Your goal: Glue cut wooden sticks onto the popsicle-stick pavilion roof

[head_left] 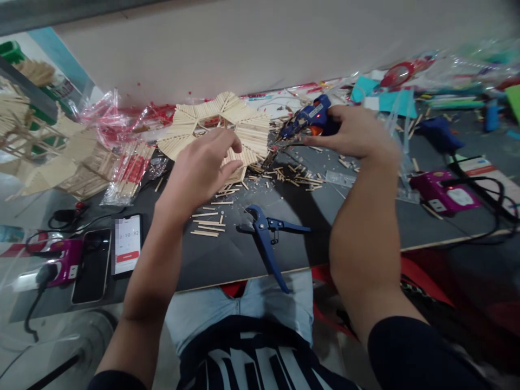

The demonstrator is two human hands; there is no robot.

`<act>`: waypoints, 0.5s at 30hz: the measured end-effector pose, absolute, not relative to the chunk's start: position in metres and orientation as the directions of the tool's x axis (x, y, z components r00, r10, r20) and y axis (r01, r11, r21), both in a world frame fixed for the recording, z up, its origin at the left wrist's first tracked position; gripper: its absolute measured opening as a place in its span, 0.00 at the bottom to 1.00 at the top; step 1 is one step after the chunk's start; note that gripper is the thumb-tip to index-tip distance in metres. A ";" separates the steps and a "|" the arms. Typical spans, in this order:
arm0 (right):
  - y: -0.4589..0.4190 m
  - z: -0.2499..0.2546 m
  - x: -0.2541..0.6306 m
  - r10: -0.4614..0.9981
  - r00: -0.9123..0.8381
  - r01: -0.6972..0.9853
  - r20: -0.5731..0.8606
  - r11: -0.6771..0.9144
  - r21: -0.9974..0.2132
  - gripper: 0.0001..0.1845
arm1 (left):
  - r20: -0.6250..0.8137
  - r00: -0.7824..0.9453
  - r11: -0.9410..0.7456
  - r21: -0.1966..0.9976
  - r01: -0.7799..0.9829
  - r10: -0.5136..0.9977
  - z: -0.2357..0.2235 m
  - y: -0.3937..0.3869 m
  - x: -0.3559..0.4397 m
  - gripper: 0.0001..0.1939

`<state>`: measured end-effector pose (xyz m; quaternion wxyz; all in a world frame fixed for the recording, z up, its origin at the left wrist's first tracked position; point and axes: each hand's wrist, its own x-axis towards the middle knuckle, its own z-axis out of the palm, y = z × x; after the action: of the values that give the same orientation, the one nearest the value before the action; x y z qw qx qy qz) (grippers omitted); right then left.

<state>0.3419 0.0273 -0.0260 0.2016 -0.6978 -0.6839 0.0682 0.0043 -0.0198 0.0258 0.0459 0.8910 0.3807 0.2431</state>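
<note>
My left hand (203, 165) hovers over the near left part of a star-shaped piece (252, 132) built from thin wooden sticks. Its thumb and forefinger are curved and apart, with nothing visible between them; the other fingers are hidden. At the back, my right hand (353, 130) is on the handle end of a blue hot glue gun (309, 118), whose nozzle points left and whose small red light is lit. Short stick pieces (207, 226) lie in front of the wooden piece. A blue-handled cutter (266, 238) rests near the table's front edge, jaws towards the back.
Stick offcuts (296, 176) litter the middle. A bag of sticks (128, 170), another wooden structure (60, 151) and two phones (92, 265) are at left. Purple power sockets (444, 192) with black cables and a second blue tool (439, 134) are at right. Plastic wrappings line the wall.
</note>
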 end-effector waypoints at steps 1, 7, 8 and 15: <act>0.023 -0.032 0.341 0.984 0.079 0.920 0.163 -0.009 -0.392 0.24 | 0.414 0.566 -0.691 0.277 0.668 0.713 0.031 -0.022 0.000 0.04; 0.008 -0.074 0.340 0.980 0.179 0.863 0.086 -0.115 -0.491 0.21 | 0.456 0.466 -0.627 0.314 0.713 0.758 0.054 -0.042 -0.020 0.03; 0.009 -0.081 0.341 0.979 0.182 0.855 0.094 -0.110 -0.507 0.21 | 0.471 0.460 -0.630 0.311 0.712 0.753 0.055 -0.045 -0.022 0.02; 0.018 -0.103 0.336 0.939 0.277 0.858 0.202 -0.147 -0.491 0.20 | 0.395 0.376 -0.521 0.379 0.765 0.838 0.013 -0.062 -0.046 0.08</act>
<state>0.3359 0.0179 -0.1027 0.2656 -0.7536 -0.5964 0.0763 -0.0460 -0.0617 0.0129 0.0661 0.8267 0.4849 0.2776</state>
